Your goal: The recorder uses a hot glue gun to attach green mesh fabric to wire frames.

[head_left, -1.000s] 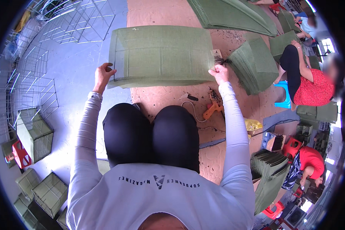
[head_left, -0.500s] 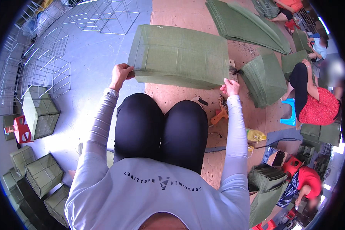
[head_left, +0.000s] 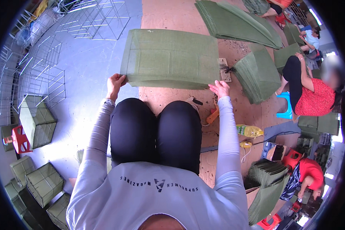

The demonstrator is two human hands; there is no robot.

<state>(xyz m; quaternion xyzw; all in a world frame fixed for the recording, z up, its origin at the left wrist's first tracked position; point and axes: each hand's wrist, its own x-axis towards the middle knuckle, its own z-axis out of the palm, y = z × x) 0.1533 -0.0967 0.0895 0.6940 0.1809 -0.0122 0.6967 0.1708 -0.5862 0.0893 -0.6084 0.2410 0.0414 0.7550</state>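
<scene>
Item: green fabric cover (head_left: 170, 57), flat rectangle, held up w/ both hands just beyond knees (head_left: 155, 130). Left hand (head_left: 115, 83) closed on its near-left corner; right hand (head_left: 219, 88) pinches near-right edge, fingers partly spread. Risk: looser right grip may slip, cover sags onto tools (head_left: 212, 111) beside right knee, snags.

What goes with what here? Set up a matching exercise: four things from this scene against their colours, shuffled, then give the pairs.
Things:
1. fabric stack held by left hand and right hand
2. small stool
3. step stool
4. wire frames

Colours:
A. red
B. white
C. green
D. light blue

Pairs: 1-C, 2-A, 3-D, 4-B
</scene>
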